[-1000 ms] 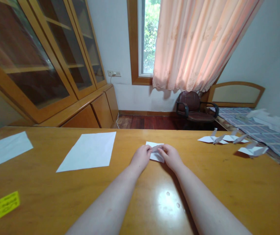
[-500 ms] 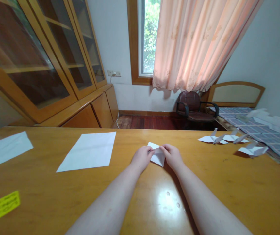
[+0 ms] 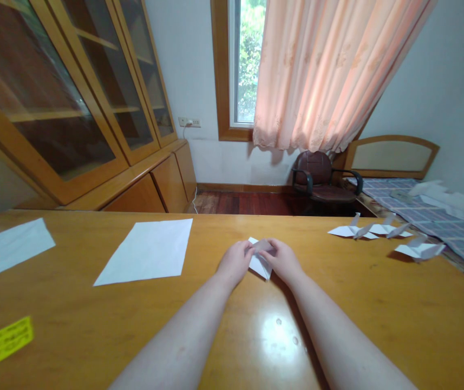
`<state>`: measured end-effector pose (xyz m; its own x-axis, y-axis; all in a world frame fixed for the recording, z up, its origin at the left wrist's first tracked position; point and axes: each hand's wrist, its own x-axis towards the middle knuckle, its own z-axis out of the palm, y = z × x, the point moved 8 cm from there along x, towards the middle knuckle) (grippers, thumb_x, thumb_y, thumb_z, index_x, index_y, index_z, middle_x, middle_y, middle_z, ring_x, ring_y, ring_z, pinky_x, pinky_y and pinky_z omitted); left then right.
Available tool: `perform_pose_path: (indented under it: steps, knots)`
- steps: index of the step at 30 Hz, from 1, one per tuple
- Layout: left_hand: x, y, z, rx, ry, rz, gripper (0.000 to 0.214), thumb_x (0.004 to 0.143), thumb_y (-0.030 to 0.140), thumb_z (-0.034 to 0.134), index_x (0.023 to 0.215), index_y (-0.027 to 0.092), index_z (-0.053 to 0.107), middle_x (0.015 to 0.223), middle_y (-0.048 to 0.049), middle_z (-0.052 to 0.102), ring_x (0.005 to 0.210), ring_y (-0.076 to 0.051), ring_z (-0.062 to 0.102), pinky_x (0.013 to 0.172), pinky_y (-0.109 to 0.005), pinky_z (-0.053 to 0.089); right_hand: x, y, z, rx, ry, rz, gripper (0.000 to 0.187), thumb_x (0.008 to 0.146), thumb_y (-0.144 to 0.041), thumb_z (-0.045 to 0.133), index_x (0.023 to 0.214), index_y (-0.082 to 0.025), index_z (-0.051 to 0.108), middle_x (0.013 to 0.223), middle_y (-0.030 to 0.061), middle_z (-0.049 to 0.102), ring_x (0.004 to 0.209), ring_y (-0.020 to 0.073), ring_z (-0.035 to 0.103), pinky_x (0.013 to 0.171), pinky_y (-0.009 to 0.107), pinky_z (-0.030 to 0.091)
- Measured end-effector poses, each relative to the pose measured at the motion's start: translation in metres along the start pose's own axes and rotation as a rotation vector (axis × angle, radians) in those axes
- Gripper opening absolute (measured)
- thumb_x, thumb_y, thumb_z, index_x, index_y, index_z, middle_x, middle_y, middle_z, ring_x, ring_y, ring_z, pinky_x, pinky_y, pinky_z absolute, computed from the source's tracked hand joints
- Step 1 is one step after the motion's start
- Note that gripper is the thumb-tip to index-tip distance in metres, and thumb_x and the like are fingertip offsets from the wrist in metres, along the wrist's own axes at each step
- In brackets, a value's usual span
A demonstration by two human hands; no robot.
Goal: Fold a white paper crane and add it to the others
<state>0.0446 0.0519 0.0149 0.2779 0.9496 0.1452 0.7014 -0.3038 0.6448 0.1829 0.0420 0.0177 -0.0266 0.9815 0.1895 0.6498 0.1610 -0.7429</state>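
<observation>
A small folded piece of white paper is between my two hands, just above or on the wooden table. My left hand pinches its left edge, thumb and fingers together. From the other side my right hand grips the paper, its fingers curled over a raised flap. The paper's lower corner points toward me, and the fingers cover part of its folds.
At the right stand several folded paper birds. White sheets lie to the left, with a yellow note nearer me. Beyond the table are a glass-fronted cabinet, an armchair and a bed.
My right hand's fingers have moved slightly left and inward over the paper. The paper has turned a little, its lower corner shifting left and nearer me. My left hand is almost unmoved.
</observation>
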Motion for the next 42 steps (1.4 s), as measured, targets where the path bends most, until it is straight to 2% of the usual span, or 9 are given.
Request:
perform_pose_path:
  steps: [6,9,11,17,23,30,36,42]
  knots:
    - [-0.001,-0.001,0.003,-0.019,0.000,0.033,0.020,0.081,0.024,0.048,0.095,0.021,0.062,0.096,-0.0047,0.066,0.090,-0.019,0.058,0.077,-0.028,0.044,0.002,0.009,0.006,-0.100,-0.050,0.031,0.022,0.075,-0.021,0.052,0.090,-0.020,0.068,0.089,0.0050,0.069,0.082,0.0188,0.061,0.072,0.027,0.044]
    - [-0.001,-0.007,0.007,0.004,-0.006,0.021,0.037,0.073,0.011,0.052,0.107,0.022,0.060,0.106,-0.0046,0.065,0.097,-0.019,0.057,0.085,-0.029,0.043,0.002,0.014,0.006,-0.144,-0.044,0.031,0.028,0.073,-0.016,0.051,0.095,-0.020,0.069,0.095,0.0056,0.069,0.089,0.0195,0.060,0.079,0.028,0.043]
    - [-0.001,-0.010,0.008,0.041,-0.005,0.003,0.047,0.071,0.009,0.052,0.116,0.022,0.057,0.110,-0.0058,0.064,0.100,-0.020,0.057,0.089,-0.030,0.041,0.002,0.015,0.007,-0.165,-0.043,0.026,0.032,0.070,-0.014,0.051,0.096,-0.020,0.069,0.097,0.0058,0.068,0.092,0.0198,0.060,0.082,0.029,0.042]
    - [-0.003,-0.009,0.006,0.140,-0.008,0.007,0.056,0.068,0.004,0.050,0.120,0.023,0.055,0.109,-0.0071,0.064,0.101,-0.022,0.055,0.090,-0.032,0.040,0.002,0.010,0.007,-0.189,-0.041,-0.030,0.039,0.064,-0.008,0.051,0.099,-0.018,0.068,0.097,0.0065,0.068,0.092,0.0200,0.059,0.083,0.028,0.041]
    - [-0.002,-0.012,0.006,0.145,-0.003,-0.026,0.045,0.072,0.005,0.047,0.111,0.023,0.061,0.105,-0.0064,0.065,0.100,-0.021,0.055,0.088,-0.030,0.039,0.002,0.009,0.006,-0.197,-0.048,-0.026,0.036,0.068,-0.007,0.047,0.093,-0.020,0.069,0.093,0.0045,0.069,0.090,0.0179,0.058,0.082,0.026,0.040]
    - [-0.002,-0.013,0.004,0.127,-0.021,-0.070,0.043,0.074,0.008,0.046,0.111,0.024,0.061,0.104,-0.0063,0.065,0.097,-0.020,0.056,0.084,-0.027,0.039,0.004,0.009,0.004,-0.209,-0.058,0.011,0.025,0.077,-0.016,0.046,0.087,-0.020,0.069,0.087,0.0044,0.069,0.084,0.0165,0.058,0.074,0.024,0.038]
    - [-0.002,-0.008,0.001,0.153,-0.018,-0.081,0.030,0.084,0.021,0.041,0.105,0.024,0.062,0.097,-0.0062,0.067,0.089,-0.020,0.059,0.076,-0.027,0.041,0.003,0.015,-0.001,-0.257,0.001,0.077,0.023,0.083,-0.030,0.045,0.074,-0.017,0.062,0.074,0.0050,0.064,0.068,0.0149,0.054,0.059,0.023,0.032]
    - [-0.002,-0.009,0.000,0.177,-0.001,-0.082,0.026,0.084,0.024,0.042,0.100,0.022,0.062,0.093,-0.0066,0.068,0.085,-0.021,0.061,0.071,-0.028,0.041,0.003,0.017,-0.002,-0.270,0.025,0.101,0.023,0.082,-0.032,0.046,0.066,-0.017,0.055,0.066,0.0028,0.060,0.061,0.0132,0.049,0.054,0.023,0.027]
